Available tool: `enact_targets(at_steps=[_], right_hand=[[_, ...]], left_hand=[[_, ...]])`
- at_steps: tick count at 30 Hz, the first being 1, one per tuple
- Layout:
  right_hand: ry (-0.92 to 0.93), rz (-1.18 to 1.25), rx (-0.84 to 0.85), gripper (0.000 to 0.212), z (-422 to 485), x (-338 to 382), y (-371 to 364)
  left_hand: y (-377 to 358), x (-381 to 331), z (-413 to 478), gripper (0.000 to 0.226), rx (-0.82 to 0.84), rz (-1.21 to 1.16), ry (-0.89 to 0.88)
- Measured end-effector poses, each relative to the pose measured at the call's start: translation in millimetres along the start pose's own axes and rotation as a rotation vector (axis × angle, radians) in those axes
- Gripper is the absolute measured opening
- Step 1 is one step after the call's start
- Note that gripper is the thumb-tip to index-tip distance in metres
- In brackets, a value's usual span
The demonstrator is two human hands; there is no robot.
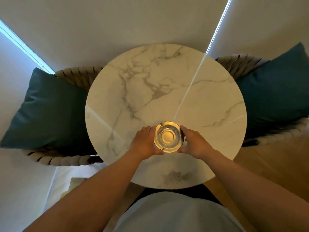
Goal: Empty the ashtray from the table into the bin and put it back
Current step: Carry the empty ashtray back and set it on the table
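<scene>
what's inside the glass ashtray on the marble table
The round clear glass ashtray looks empty: no ash or butts show. Left hand and right hand cover its sides.

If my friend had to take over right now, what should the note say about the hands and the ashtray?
Left hand: cupped on the ashtray's left side.
Right hand: cupped on its right side.
The glass ashtray is at the near part of the round marble table, with no ash visible inside.
Bin: not in view.
Done or left: cannot tell whether it has been emptied; check before letting go.
</scene>
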State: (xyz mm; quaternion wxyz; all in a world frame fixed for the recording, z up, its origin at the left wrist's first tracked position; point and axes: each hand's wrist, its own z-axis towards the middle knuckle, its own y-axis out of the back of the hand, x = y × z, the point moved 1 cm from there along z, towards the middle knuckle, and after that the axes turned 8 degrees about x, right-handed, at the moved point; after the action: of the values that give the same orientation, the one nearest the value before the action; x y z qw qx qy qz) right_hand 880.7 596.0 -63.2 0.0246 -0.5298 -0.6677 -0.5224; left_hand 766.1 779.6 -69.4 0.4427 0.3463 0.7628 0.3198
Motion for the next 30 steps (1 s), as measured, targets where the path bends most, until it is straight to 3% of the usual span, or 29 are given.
enact_targets(at_steps=[16,21,30], right_hand=[[-0.027,-0.064,-0.001,0.078,121.8,-25.9,45.3],[-0.04,-0.142,0.015,0.091,146.0,-34.9,51.1],[-0.066,-0.231,0.053,0.088,162.4,-37.1,49.1]], left_hand=[[32.5,8.9,114.1,0.104,0.008,-0.116,0.113],[34.4,14.0,137.3,0.099,-0.003,-0.027,0.126],[29.3,25.9,152.9,0.097,-0.015,0.039,0.151]])
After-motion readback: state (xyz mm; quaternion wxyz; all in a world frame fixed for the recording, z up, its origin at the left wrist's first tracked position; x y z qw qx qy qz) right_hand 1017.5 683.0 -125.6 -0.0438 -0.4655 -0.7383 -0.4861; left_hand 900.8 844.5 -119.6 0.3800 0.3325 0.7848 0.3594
